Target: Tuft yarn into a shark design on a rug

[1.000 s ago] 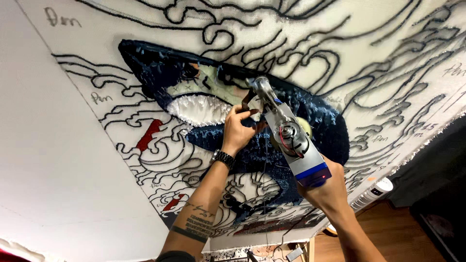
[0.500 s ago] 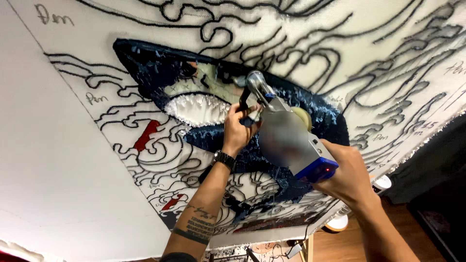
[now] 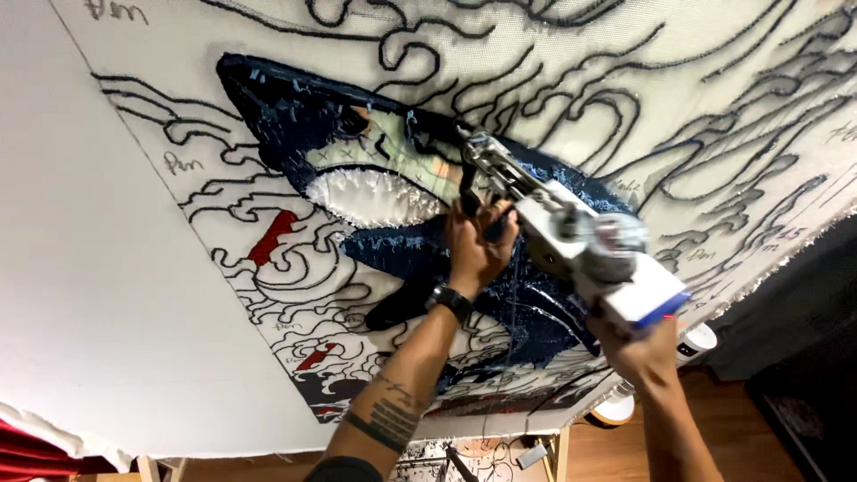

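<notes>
Around our hands we see the stretched cloth (image 3: 134, 295), covered in black wave outlines with 2 red patches (image 3: 272, 237), and the dark blue shark (image 3: 375, 178) at its middle. Our left hand (image 3: 478, 250) is closed on the front handle of the tufting gun (image 3: 571, 236), and our right hand (image 3: 638, 353) is closed round its rear. The gun is white and grey with a blue base, its tip against the shark's pale face. Below the cloth's lower edge lies a wooden floor (image 3: 759, 428).
</notes>
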